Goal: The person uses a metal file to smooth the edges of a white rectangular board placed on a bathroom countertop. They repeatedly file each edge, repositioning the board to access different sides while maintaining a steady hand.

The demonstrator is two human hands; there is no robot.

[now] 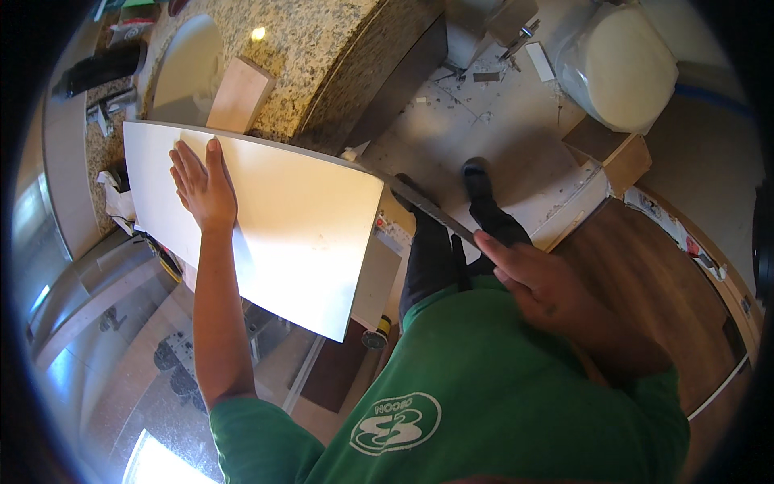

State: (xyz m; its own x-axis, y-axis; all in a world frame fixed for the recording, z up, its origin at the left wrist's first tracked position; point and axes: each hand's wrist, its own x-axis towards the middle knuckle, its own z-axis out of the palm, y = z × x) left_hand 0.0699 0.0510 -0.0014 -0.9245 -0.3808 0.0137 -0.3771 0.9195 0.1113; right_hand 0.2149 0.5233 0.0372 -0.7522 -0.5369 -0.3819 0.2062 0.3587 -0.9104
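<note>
A white board (294,222) is lying at the person's 10 o'clock; the left hand (206,194) is resting flat on it, toward the board's own 10 o'clock, its fingers lying close together and the thumb standing apart; the right hand (536,282) is gripping a long flat tool (439,214), 1 digit stretching along the near end, though I cannot tell how the hidden fingers are sitting; the tool is reaching the board's 2 o'clock corner; a wood block (239,95) is poking out past the board's 12 o'clock edge, beside a speckled counter (339,40).
</note>
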